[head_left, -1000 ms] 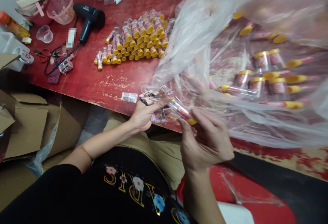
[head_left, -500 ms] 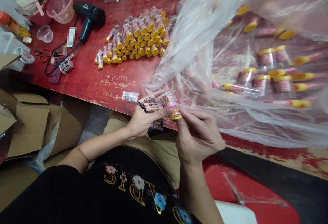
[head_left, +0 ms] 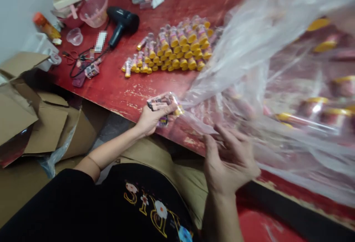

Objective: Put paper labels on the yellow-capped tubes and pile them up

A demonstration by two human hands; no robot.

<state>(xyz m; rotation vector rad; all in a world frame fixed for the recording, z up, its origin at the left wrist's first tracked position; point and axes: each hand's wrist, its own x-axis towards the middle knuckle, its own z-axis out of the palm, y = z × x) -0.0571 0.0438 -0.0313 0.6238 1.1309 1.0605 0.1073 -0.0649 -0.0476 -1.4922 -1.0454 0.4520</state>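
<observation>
My left hand (head_left: 151, 118) is closed around a stack of printed pink-and-black labels (head_left: 158, 103). Under its thumb, at the far end of the stack, is a small clear tube with a yellow cap (head_left: 179, 109), blurred. My right hand (head_left: 231, 157) hangs apart from it by the table edge, thumb and fingers spread, and I see nothing in it. Just beyond those fingers lies a large clear plastic bag (head_left: 244, 50). Several yellow-capped tubes (head_left: 307, 120) show through the bag.
Yellow-capped tubes (head_left: 177, 46) are piled on the red table (head_left: 111, 90). A black hair dryer (head_left: 122, 24), a pink basket (head_left: 94, 11), red-handled scissors (head_left: 70, 56) and an orange-capped bottle (head_left: 46, 26) stand or lie at the back left. Cardboard boxes (head_left: 50, 123) fill the left side.
My right hand has let go of the yellow-capped tube and moved right towards the plastic bag, its fingers opening. The tube stays with the labels in my left hand. The view has swung left.
</observation>
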